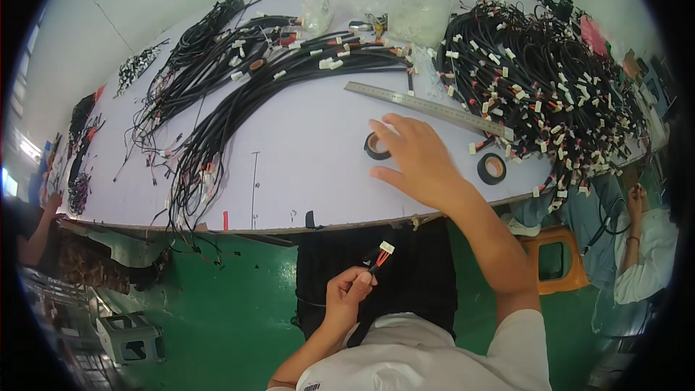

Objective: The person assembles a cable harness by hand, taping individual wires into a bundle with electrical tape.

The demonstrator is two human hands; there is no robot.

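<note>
While left hand [347,291] pinches a wire connector [381,253] (white plug), right hand [413,156], fingers spread, covers a black tape roll [374,147].

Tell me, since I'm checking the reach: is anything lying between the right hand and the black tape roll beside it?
Nothing visible: the right hand is already at the black tape roll, fingers partly over it, on bare table.

White table [304,174] bears cable bundles [289,65], steel ruler [427,107], tape rolls [491,168].
</note>
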